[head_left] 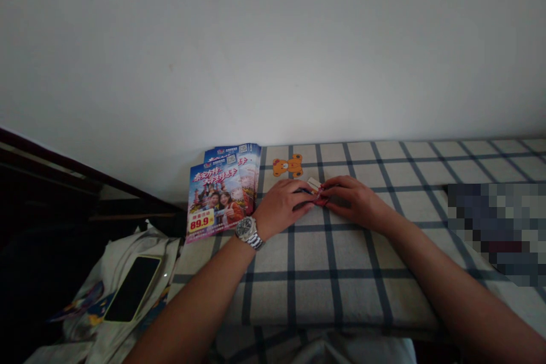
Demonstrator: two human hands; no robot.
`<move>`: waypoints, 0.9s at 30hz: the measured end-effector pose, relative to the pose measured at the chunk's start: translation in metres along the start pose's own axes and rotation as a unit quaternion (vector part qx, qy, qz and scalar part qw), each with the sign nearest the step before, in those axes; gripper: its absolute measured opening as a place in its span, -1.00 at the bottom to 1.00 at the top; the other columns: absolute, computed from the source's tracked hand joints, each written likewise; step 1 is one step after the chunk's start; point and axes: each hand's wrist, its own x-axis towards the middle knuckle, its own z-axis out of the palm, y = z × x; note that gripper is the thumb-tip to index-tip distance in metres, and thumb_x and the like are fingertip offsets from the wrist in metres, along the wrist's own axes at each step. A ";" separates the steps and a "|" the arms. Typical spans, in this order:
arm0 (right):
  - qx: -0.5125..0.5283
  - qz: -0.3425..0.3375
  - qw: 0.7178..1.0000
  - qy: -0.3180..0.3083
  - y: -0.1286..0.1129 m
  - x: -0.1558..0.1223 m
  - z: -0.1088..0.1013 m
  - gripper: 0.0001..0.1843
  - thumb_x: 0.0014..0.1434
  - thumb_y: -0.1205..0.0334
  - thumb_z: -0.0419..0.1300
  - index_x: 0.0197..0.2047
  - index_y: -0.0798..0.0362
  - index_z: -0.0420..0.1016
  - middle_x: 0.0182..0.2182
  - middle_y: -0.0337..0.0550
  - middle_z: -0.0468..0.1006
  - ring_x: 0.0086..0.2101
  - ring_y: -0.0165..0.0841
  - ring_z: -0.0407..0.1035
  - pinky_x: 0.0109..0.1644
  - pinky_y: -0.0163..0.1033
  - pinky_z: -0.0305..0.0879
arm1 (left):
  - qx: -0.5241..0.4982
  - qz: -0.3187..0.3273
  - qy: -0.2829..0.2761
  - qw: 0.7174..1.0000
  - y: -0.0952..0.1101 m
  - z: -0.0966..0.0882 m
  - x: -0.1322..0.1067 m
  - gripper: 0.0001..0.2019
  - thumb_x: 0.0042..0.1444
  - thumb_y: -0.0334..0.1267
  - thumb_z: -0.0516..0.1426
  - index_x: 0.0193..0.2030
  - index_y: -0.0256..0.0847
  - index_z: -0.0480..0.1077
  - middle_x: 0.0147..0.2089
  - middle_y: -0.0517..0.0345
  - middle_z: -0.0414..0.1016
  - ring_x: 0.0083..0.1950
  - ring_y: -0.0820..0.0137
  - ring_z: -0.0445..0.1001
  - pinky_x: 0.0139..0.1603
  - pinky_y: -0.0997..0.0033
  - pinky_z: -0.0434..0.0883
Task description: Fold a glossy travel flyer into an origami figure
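My left hand (282,203), with a metal wristwatch (248,231) on the wrist, and my right hand (355,198) meet over a small folded piece of red and white paper (316,190) on the checked tablecloth (324,261). The fingertips of both hands pinch and press the paper down against the cloth. Most of the paper is hidden under my fingers.
A stack of colourful leaflets (222,189) lies left of my hands, by the wall. An orange bear-shaped cutout (288,165) lies just behind them. A dark phone (132,288) rests on a white printed cloth at lower left. A blurred patch covers the right side.
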 end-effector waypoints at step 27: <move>0.008 0.108 0.994 0.025 -0.015 0.006 0.003 -0.87 0.39 0.21 0.19 -0.16 -0.03 0.59 -0.25 -0.12 0.60 -0.29 -0.27 0.51 -0.20 -0.17 0.42 | -0.003 -0.069 0.041 0.997 0.002 0.000 0.003 -0.87 0.29 -0.27 0.26 -0.04 -0.10 0.57 -0.09 0.11 0.62 -0.05 0.22 0.56 0.07 0.08 0.45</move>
